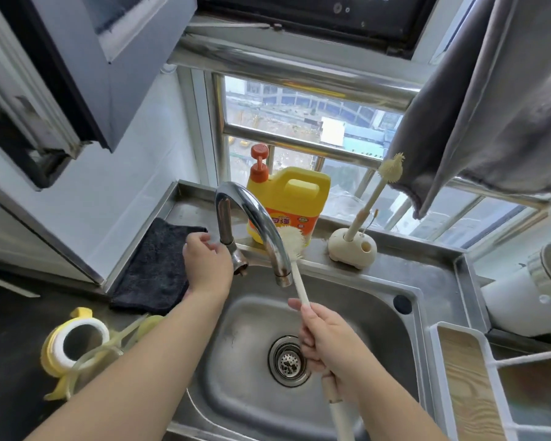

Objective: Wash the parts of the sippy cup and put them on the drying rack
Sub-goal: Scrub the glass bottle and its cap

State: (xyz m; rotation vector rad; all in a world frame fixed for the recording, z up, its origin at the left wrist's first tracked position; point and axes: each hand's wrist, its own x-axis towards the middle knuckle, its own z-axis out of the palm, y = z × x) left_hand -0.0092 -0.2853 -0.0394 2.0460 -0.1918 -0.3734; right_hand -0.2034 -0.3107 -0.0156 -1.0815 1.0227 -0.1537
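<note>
Now my left hand (pixel 206 261) grips the tap handle (pixel 228 230) at frame centre; my right hand (pixel 326 342) clamps the brush (pixel 295 265) under the spout (pixel 268 230). Open gently (sippy cup parts (pixel 77 345) wait lower left).

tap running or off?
Off. No water comes from the tap spout, and the sink shows no stream. The left hand is at the tap handle.

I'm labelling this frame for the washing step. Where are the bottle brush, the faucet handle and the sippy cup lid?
bottle brush (pixel 291 238): head view, on its bristle head.
faucet handle (pixel 226 222): head view, on the upright lever.
sippy cup lid (pixel 65 337): head view, on its white ring.
</note>
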